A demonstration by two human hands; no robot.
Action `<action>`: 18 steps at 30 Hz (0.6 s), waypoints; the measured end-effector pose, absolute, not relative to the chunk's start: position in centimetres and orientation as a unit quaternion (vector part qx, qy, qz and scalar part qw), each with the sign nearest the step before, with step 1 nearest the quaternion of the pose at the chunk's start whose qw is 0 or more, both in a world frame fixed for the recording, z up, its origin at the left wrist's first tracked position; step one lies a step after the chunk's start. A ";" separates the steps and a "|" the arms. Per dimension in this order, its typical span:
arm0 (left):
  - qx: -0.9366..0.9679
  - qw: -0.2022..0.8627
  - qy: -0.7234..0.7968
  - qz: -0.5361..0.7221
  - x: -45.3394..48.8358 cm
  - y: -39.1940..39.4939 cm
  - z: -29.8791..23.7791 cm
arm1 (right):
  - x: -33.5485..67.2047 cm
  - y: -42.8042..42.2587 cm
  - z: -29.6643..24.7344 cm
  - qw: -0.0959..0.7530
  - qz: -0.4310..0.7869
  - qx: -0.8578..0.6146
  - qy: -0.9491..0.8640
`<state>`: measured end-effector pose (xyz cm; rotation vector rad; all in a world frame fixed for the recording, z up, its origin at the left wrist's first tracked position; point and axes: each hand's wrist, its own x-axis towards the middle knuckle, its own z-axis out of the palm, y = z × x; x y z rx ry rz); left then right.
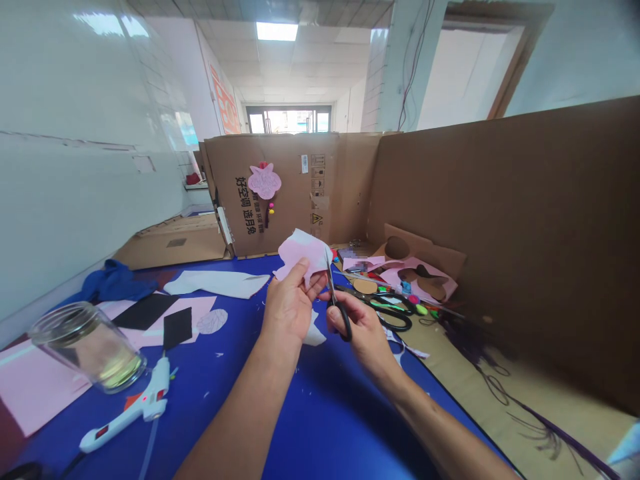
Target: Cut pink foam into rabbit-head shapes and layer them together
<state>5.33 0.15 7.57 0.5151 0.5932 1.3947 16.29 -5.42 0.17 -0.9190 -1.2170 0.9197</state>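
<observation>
While held by the thumb and fingers of the left hand (293, 303), a ragged pink sheet (300, 255) at the middle of the view, its edge against the narrow blades of black-handled scissors (331, 287). Right hand (357, 333) clamped on the scissors, digits through the loops. At 3 o'clock, a second pair of shears (395, 312) on the blue worktop (320, 413), among small craft scraps. At 8 o'clock, a glass jar (87, 347) lying tilted, with a white hot glue gun (133, 403) just below it, beside pink sheets (45, 390) and black pieces (177, 328). At 12 o'clock, a pink paper flower (264, 181) on a cardboard wall (320, 193).
</observation>
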 end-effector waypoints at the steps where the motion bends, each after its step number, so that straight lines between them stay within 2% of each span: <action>1: 0.239 0.698 0.271 0.618 5.1 0.2 7.7 | 16.4 -5.4 0.2 0.625 0.402 -0.401 -0.536; 18: 0.363 0.698 0.307 0.536 1.7 1.2 8.8 | 18.7 -5.5 1.1 0.559 0.435 -0.404 -0.579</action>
